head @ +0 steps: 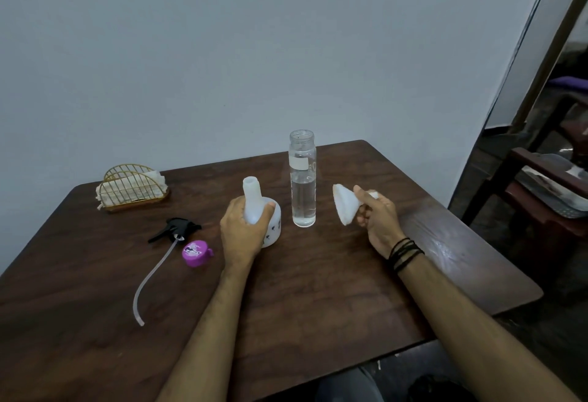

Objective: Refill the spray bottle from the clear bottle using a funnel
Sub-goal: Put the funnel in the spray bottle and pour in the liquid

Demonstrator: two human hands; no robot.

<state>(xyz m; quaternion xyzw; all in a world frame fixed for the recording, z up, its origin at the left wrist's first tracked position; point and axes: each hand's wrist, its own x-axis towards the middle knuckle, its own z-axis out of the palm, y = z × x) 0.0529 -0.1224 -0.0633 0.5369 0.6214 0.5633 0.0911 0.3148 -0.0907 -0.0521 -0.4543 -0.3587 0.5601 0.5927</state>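
Dark wood table [302,290] fills the lower half of the frame, backed by a plain pale wall. At centre, the left hand [243,236] curls round the shoulder of the white spray bottle [254,201], which stands upright with its bare, uncapped neck pointing up. Just right of it, apart from it, stands the clear bottle [303,178], lid off and about half full of clear liquid. Further right, the right hand [378,213] pinches the white funnel [345,204] by its spout, fingers closed round the narrow end; the funnel lies on its side in the air, wide mouth facing left toward the two bottles and long axis roughly level. The coming move turns on that: the funnel must probably swing spout-down and travel left, past or over the clear bottle standing between it and the spray bottle's neck, without knocking the open bottle. The right hand is the nearer one to the clear bottle. At left lie the black spray head [176,228] with its long tube, and a purple cap [196,252]; a gold wire napkin holder [130,188] sits at the table's far left.
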